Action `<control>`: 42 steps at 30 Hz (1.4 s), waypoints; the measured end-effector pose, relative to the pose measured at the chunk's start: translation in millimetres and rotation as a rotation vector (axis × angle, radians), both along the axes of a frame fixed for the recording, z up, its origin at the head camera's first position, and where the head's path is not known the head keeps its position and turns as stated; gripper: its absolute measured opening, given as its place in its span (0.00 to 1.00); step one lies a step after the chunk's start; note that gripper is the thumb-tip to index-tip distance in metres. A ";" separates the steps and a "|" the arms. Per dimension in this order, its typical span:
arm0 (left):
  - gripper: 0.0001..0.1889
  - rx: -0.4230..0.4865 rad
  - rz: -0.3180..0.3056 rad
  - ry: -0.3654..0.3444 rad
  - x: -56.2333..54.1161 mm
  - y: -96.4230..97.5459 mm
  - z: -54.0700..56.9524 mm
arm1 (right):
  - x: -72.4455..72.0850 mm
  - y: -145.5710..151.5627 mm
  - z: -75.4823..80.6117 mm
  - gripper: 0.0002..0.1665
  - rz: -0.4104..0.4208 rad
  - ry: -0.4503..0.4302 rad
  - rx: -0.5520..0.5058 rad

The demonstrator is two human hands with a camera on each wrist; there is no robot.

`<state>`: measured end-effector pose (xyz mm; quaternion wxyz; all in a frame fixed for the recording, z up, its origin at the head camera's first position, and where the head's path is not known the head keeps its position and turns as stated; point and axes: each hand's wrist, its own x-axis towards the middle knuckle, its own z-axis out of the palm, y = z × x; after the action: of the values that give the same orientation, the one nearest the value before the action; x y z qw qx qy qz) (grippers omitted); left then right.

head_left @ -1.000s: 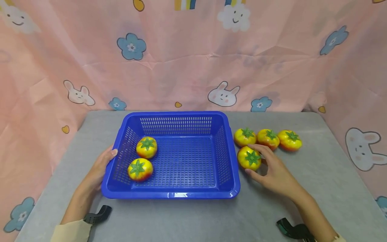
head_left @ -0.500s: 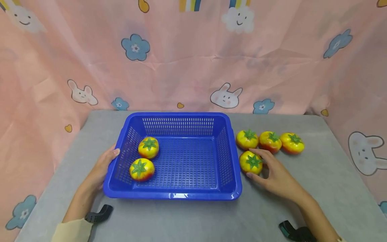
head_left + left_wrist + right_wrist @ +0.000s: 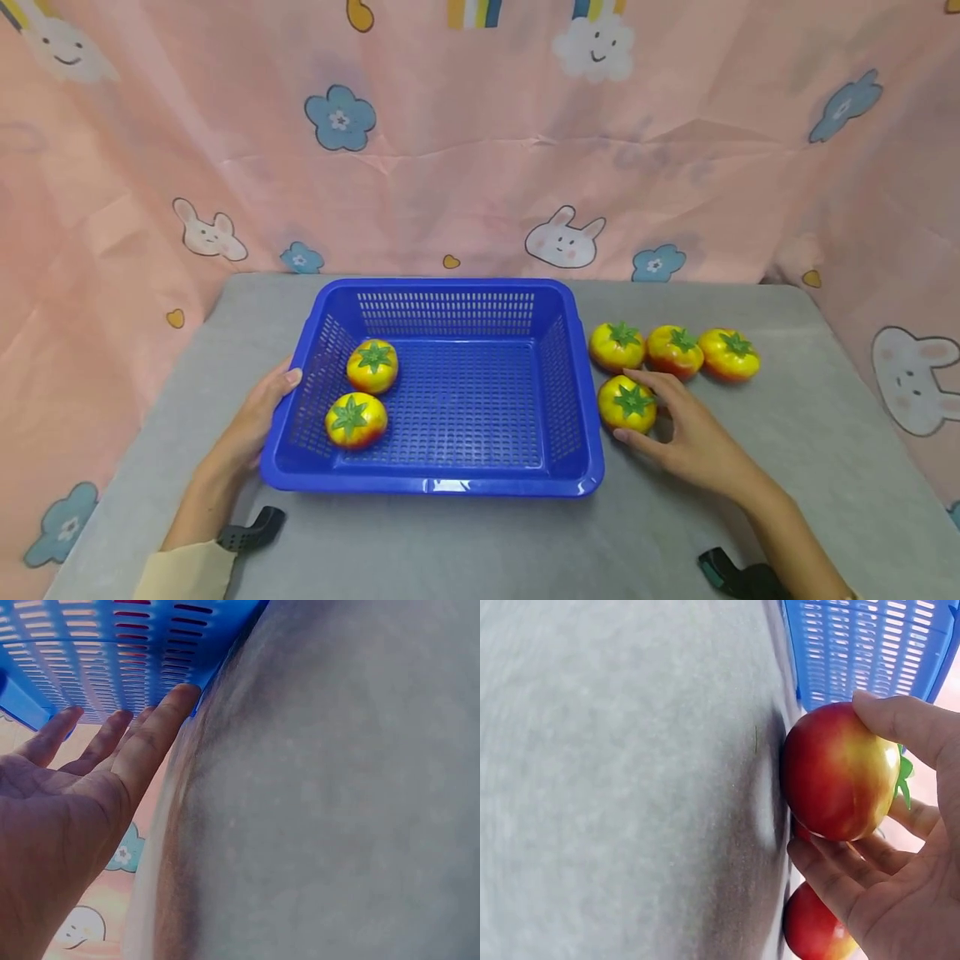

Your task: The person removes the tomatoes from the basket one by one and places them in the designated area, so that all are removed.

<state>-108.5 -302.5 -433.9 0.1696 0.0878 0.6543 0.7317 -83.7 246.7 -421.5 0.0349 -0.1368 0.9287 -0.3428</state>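
Gripping is best applied at the sides of the glossy, round, yellow-red fruit [image 3: 626,403], judged light, stiff, slippery; it is clasped by the right hand [image 3: 688,438] beside the blue plastic basket [image 3: 360,483], touched by the left hand [image 3: 253,417], fingers extended.

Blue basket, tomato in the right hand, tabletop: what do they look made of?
Blue basket: likely molded plastic, semi-gloss; slotted walls, bright glare up front.
Tomato: looks artificial, perhaps hard plastic or coated foam; glossy highlight, smooth red-yellow blend.
Tabletop: matte, faintly mottled gray; cloth or laminate, can't tell.
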 end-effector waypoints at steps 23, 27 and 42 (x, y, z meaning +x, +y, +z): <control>0.31 -0.070 0.001 -0.002 -0.3 0.2 4.0 | 0.7 2.4 0.2 0.46 0.002 0.074 0.012; 0.33 -0.064 0.003 -0.007 -0.3 0.4 3.0 | 1.1 3.1 2.3 0.46 0.006 0.095 -0.011; 0.32 -0.060 0.016 -0.022 -1.1 3.1 1.2 | 4.0 -5.5 25.2 0.46 -0.013 0.112 0.029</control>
<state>-109.6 -299.4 -432.6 0.1735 0.0694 0.6749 0.7139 -79.7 241.2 -396.3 -0.0175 -0.1490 0.9350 -0.3215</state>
